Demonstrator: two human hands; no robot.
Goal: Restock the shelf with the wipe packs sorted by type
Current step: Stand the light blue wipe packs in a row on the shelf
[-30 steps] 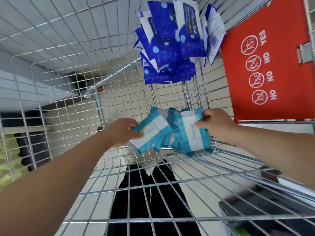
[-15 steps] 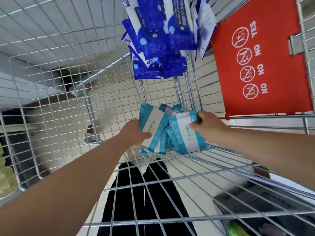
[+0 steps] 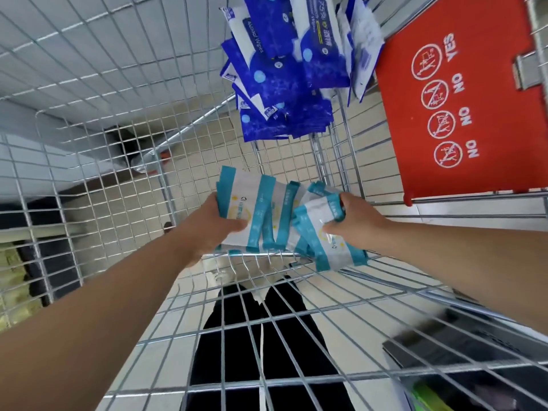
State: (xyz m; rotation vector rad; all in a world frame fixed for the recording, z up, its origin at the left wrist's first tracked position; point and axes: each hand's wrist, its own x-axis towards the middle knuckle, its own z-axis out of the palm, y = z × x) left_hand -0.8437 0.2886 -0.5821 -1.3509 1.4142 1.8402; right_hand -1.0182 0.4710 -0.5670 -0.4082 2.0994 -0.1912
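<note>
Left hand (image 3: 214, 224) and right hand (image 3: 357, 225) curl round teal-and-white wipe packs (image 3: 252, 207) in the silver wire cart (image 3: 89, 120). The dark-blue packs (image 3: 281, 84) read "Alcohol Wipes"; the red panel (image 3: 489, 99), "YES NO NO NO".

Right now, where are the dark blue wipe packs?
Head view, top centre: the dark blue wipe packs lie heaped in the wire cart, left of the red panel and beyond the teal packs gripped by the left hand and right hand.
</note>
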